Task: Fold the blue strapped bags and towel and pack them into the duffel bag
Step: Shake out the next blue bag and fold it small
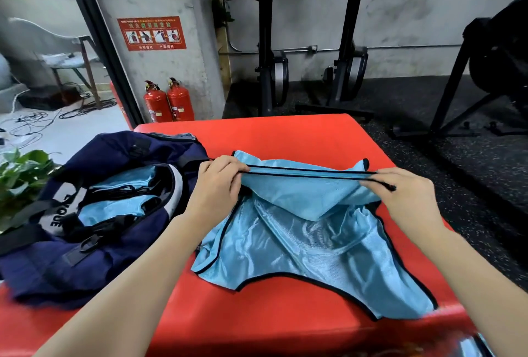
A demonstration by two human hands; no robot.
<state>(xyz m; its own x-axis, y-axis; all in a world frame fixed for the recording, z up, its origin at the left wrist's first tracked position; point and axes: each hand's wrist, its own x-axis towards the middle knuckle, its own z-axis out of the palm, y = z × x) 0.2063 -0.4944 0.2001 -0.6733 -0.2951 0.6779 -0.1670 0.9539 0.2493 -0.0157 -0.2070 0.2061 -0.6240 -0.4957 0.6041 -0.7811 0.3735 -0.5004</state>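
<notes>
Both bare forearms are extended forward. The left hand and right hand are held level and apart, fingers curled, each pinching the taut black strap.

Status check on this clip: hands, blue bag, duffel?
Left hand and right hand pinch the blue bag by its black-edged fold. Duffel bag open, blue items inside. Nothing obstructing.
</notes>
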